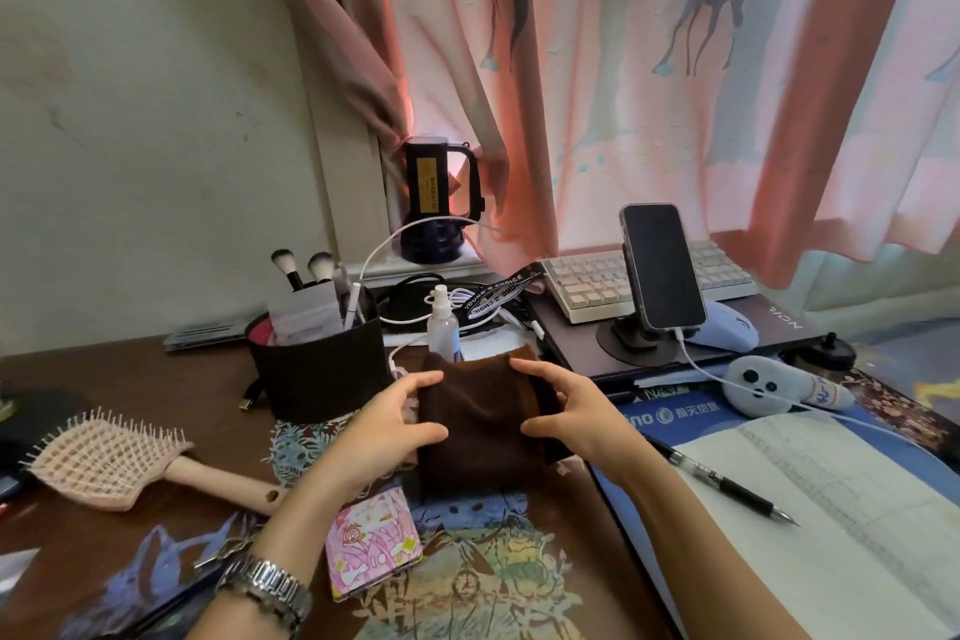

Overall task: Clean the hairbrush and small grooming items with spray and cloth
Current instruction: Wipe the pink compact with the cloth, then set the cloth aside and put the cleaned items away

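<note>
A folded dark brown cloth is held up over the middle of the desk. My left hand grips its left edge, thumb in front and fingers on top. My right hand grips its right edge the same way. Just behind the cloth stands a clear spray bottle with a white nozzle. A pink paddle hairbrush lies bristles up at the left. A small pink patterned case lies beside my left forearm.
A black pot with makeup brushes stands left of the cloth. A phone on a stand, a keyboard, a mouse and a grey plush toy sit at the right. A pen lies on an open notebook. Cables trail behind.
</note>
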